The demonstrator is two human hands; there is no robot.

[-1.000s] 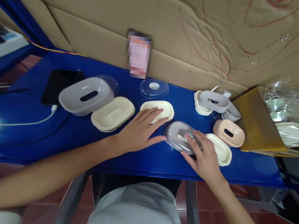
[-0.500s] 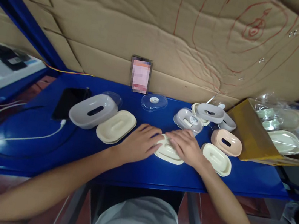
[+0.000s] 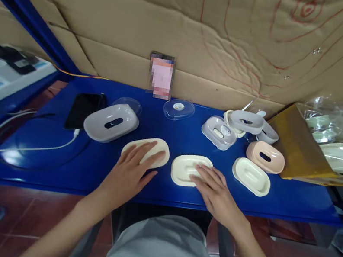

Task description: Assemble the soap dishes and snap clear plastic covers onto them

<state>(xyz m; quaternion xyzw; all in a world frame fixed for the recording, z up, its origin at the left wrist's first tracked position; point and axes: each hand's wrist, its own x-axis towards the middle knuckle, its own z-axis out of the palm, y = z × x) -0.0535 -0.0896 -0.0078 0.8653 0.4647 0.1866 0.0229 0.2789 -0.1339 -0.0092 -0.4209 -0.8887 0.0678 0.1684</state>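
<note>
- Our left hand [image 3: 130, 170] lies flat, fingers spread, on top of a cream oval tray [image 3: 147, 150]; it presses down and grips nothing.
- Our right hand [image 3: 215, 190] rests palm down, fingers loosely spread, on the near edge of a second cream tray [image 3: 186, 168], which sits just right of the first one, the two close but apart.
- We take that second cream tray as our landmark on the blue table [image 3: 161, 188].
- Further right of it lies a third cream tray [image 3: 251, 176], untouched.
- Behind and to the right of it sits a peach lid with a slot [image 3: 265, 156].
- Behind it stands a grey dish under a clear cover [image 3: 218, 132], and past that a small stack of grey and cream parts [image 3: 246, 122].
- Straight back from it, near the cardboard wall [image 3: 188, 26], lies a clear lid [image 3: 178, 108].
- Well to its left sits a large grey lid with a slot [image 3: 111, 121], and beyond that a black phone [image 3: 84, 104] with a white cable [image 3: 23, 148].
- Far right of it, a yellow box [image 3: 296, 145] holds bagged parts.
</note>
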